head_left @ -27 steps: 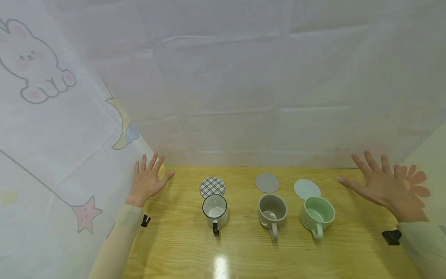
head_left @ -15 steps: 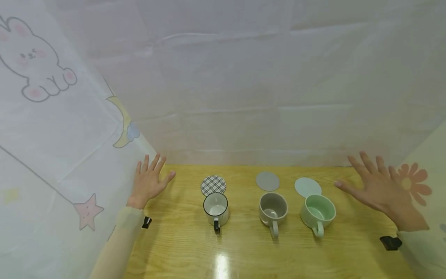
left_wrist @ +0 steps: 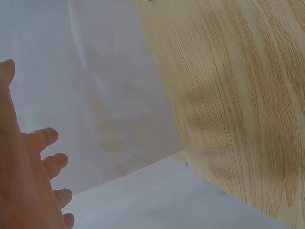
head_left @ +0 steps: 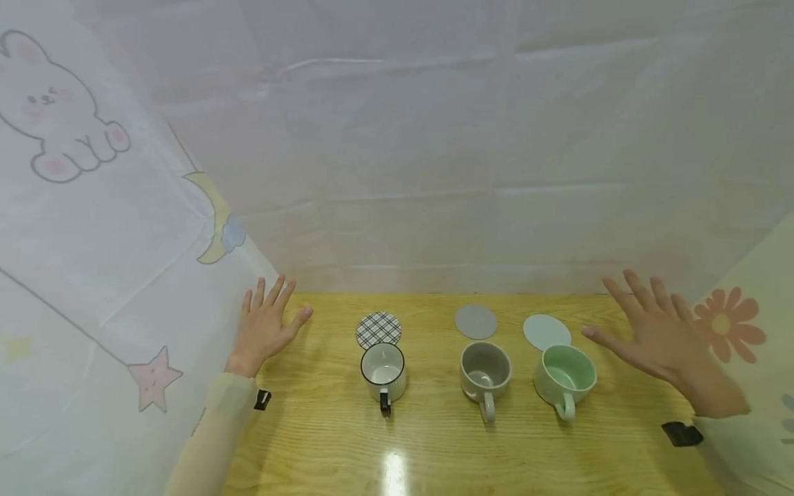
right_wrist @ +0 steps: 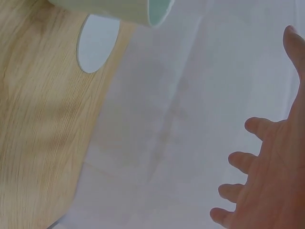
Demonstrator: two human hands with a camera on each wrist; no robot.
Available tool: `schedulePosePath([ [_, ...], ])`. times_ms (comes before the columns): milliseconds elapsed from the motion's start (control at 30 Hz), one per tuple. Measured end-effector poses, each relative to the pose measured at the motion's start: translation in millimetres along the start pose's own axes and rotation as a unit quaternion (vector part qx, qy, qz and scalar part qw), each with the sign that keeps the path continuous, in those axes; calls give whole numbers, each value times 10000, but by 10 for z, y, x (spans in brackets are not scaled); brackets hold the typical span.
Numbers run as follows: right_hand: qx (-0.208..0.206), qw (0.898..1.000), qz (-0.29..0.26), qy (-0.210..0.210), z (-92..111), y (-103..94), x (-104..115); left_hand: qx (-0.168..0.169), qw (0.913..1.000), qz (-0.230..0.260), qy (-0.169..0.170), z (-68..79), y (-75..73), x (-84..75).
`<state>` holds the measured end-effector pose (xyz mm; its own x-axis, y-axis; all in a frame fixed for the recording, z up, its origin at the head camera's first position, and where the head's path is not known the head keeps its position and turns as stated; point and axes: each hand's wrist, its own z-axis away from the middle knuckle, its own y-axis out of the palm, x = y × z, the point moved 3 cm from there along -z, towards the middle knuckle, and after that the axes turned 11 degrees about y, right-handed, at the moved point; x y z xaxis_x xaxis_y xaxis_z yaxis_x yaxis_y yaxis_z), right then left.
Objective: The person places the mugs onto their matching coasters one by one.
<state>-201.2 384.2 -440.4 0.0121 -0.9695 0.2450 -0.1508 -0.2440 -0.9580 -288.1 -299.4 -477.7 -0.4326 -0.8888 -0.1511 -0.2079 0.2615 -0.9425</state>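
Note:
My left hand [head_left: 263, 331] is spread with straight fingers above the table's left side and holds nothing. On the right, my right hand [head_left: 660, 337] is likewise spread and holds nothing; the green mug [head_left: 564, 379] is the thing nearest to it. A grey-brown mug [head_left: 485, 375] stands in the middle, and a white mug with black rim and handle [head_left: 383, 373] is left of it. All three handles point toward me. Behind them lie a plaid coaster [head_left: 378, 329], a grey coaster [head_left: 475, 322] and a pale round coaster [head_left: 547, 332], also seen in the right wrist view.
The wooden table [head_left: 434, 448] ends at a pale sheet [head_left: 397, 172] hung behind it. Another sheet with a printed bunny [head_left: 62, 110] runs along the left, and one with a printed flower [head_left: 722, 324] along the right.
My right hand has moved a little to the left, closer to the green mug. The left hand has barely moved, and the mugs and coasters stay where they were.

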Motion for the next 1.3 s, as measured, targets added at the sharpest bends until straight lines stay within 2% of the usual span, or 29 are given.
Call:
schedulePosePath([
  [367, -145, 9996, -3, -225, -21, 45, 91, -8, 9999, 12, 131, -11, 7, -131],
  [833, -167, 9981, -413, -418, 66, 131, 256, 7, 9998, 176, 124, -5, 53, -221],
  [1300, -225, 9939, -842, -670, 175, 113, 456, -91, 9993, 285, 208, 19, 104, -308],
])
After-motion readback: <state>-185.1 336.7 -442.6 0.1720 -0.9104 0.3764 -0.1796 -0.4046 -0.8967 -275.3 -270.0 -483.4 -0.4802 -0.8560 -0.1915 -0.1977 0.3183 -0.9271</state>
